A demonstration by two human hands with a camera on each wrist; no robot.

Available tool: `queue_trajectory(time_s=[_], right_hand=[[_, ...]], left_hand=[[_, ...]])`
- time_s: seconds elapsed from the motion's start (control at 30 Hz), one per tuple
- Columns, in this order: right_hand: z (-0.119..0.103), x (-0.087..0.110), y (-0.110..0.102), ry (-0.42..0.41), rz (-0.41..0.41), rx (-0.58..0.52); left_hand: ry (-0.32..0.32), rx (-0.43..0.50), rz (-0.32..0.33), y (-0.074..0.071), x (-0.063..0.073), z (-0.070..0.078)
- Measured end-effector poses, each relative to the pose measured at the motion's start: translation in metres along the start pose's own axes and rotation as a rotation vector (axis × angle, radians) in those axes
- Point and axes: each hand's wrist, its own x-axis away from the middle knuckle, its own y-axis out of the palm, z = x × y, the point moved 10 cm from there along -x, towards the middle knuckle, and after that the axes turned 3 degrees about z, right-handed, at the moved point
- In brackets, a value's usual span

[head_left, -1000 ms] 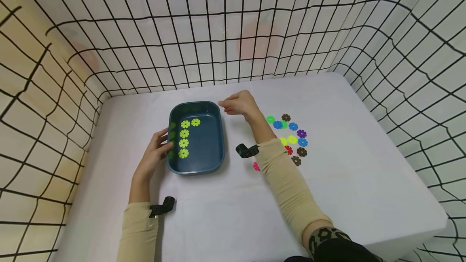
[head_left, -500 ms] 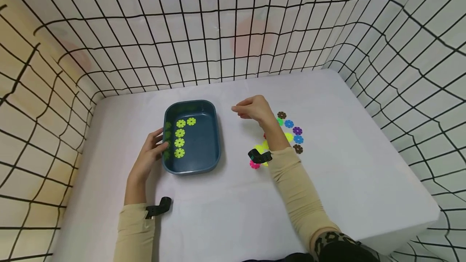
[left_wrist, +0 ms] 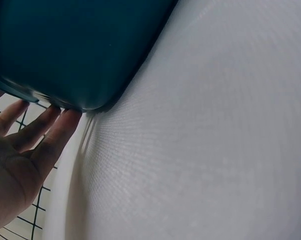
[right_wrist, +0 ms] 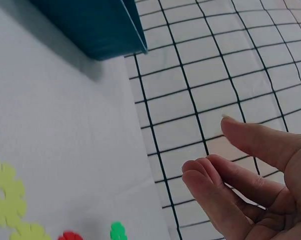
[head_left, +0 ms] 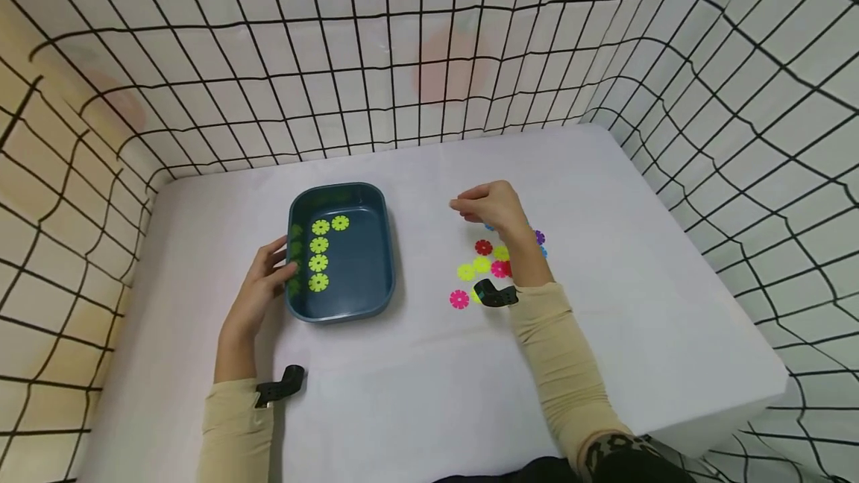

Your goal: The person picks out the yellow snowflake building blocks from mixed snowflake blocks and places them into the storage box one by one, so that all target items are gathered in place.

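Five yellow-green discs (head_left: pixel 318 245) lie flat in the blue tray (head_left: pixel 356 274) on my head feed: four in a column near its left wall, the fifth just right of the topmost. Faint greenish reflections show on the inner wall beside them. The tray rests on the white cloth (head_left: pixel 403 408), left of centre in my view. I see the left hand (head_left: pixel 258 285) gripping its left wall, thumb over the rim and fingers outside; the left wrist feed confirms the fingertips (left_wrist: pixel 69 119) touching the tray's outer side.

I have the right hand (head_left: pixel 495 206) hovering to the right of the tray, well apart from it. On the right wrist feed its thumb stands away from the loosely bent fingers (right_wrist: pixel 210 197), with a moderate gap between them.

Near that hand, loose discs are scattered on the cloth. I can pick out a red disc (head_left: pixel 483 247), a pink disc (head_left: pixel 459 299) lying apart at the near side, and a purple disc (head_left: pixel 540 236) just past the wrist. The right forearm (head_left: pixel 530 259) and the black wrist camera (head_left: pixel 494 294) cover part of the group, so I cannot count it. Behind the table runs a black wire grid (head_left: pixel 388 62).
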Motion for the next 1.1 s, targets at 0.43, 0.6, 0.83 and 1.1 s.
queue_trajectory(time_s=[0.43,0.6,0.83,1.1], right_hand=[[0.035,0.009,-0.041,0.022,0.066,0.01],[0.05,0.011,-0.055,0.049,0.104,0.042],[0.07,0.015,-0.069,0.114,0.133,0.108],[0.081,0.018,-0.074,0.129,0.153,0.182]], left_hand=[[0.011,-0.013,-0.002,0.004,0.003,0.002],[0.003,-0.013,-0.006,0.005,0.003,0.003],[0.008,-0.008,0.0,0.005,0.0,-0.003],[0.028,0.008,0.027,0.0,-0.016,-0.027]])
